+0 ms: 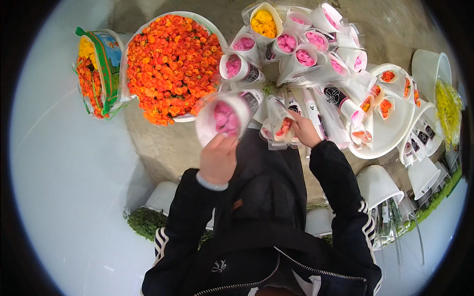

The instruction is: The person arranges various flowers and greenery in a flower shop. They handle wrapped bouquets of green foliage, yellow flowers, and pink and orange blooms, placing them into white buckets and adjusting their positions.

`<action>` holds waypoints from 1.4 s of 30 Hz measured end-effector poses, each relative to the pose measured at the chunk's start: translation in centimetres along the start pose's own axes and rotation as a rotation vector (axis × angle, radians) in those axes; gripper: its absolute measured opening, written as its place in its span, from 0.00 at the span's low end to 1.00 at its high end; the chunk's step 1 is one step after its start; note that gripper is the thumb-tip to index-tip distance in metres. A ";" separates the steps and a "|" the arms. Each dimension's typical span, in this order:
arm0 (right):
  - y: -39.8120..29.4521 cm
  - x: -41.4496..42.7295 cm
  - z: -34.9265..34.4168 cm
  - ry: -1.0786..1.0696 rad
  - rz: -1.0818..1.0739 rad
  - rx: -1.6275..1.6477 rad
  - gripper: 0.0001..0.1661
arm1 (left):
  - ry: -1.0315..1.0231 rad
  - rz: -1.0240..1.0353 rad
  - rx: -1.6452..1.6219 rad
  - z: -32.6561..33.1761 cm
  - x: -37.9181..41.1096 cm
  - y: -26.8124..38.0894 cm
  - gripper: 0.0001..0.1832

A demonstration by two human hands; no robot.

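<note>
A white paper-wrapped bouquet of pink flowers [226,117], slightly blurred, is held by my left hand [219,157], its fingers at the lower rim of the wrap. My right hand [305,130] is on a smaller wrapped bouquet of orange-red flowers [284,127]; whether the fingers close on it is not clear. Beyond both hands stand several white-wrapped bouquets of pink flowers [305,57] and one wrapped bouquet of yellow flowers [263,23]. More wrapped bouquets with black printed labels [335,96] lie to the right of my right hand.
A large white tub [218,27] full of orange flowers stands at the left, beside a green-edged bag [111,70] of orange and yellow flowers. At the right are a round white tub [401,137] with wrapped orange bouquets, white buckets [377,185] and yellow blooms [448,111].
</note>
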State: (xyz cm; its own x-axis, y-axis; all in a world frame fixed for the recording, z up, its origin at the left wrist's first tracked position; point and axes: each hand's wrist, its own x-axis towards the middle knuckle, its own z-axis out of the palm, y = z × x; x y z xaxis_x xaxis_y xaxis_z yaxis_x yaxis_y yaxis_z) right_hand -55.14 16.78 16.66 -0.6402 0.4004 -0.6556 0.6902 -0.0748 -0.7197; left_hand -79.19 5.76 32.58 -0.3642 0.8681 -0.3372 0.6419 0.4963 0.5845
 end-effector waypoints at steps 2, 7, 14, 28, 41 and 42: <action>1.4 3.5 1.8 0.010 -0.068 -0.171 0.26 | -0.044 -0.095 -0.119 -2.7 -1.0 0.3 0.06; 1.8 8.9 2.0 -0.600 0.178 -0.850 0.33 | -0.035 -0.159 -0.132 -5.0 -1.9 0.6 0.06; -7.6 16.6 5.2 0.205 -0.584 -0.659 0.21 | -0.039 -0.199 -0.129 -3.6 -1.7 -0.8 0.09; 1.3 2.0 -3.9 0.115 -0.015 -0.679 0.14 | -0.017 0.237 0.019 1.3 -2.7 -2.6 0.11; -10.2 20.8 1.7 0.341 -0.139 -0.485 0.09 | 0.118 -0.150 0.162 8.5 3.9 -7.2 0.13; -9.2 21.7 2.4 0.322 -0.201 -0.560 0.10 | 0.146 -0.144 0.168 8.2 4.2 -7.0 0.14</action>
State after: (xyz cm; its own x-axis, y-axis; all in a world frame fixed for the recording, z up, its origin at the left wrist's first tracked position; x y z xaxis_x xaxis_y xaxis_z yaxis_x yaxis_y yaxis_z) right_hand -76.19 24.00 8.48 -0.7022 0.6154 -0.3581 0.6941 0.4796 -0.5369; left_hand -79.71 5.88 21.00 -0.5458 0.7860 -0.2905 0.6749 0.6178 0.4036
